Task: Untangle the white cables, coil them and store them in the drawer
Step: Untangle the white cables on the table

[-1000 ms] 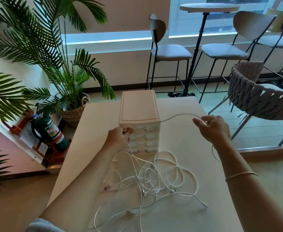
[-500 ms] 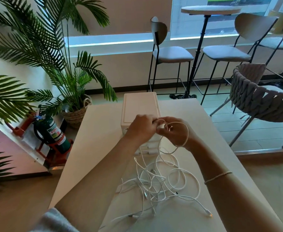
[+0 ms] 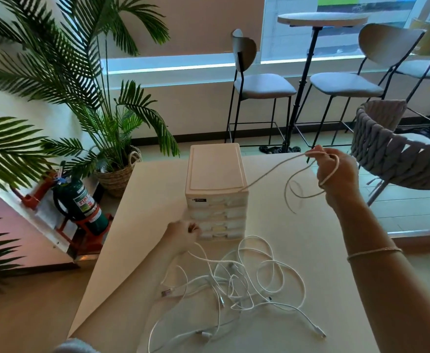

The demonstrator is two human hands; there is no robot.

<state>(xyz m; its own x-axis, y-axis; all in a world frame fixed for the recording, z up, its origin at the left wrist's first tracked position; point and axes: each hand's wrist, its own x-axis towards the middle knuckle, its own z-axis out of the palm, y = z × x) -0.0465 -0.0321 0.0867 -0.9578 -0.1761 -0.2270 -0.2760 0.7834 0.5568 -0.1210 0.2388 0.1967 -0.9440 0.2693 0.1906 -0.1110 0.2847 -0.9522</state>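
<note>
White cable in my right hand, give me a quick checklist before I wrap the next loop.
1. Right hand grips the white cable with a loop round its fingers: ok.
2. Left hand pinches the other end: cannot tell, it is curled low by the drawer unit.
3. Span between hands free of snags: not ok, it drapes over the unit's top edge.
4. Cable clear of the tangled pile: cannot tell.
5. Drawer open for storing: not ok, all look shut.
</note>
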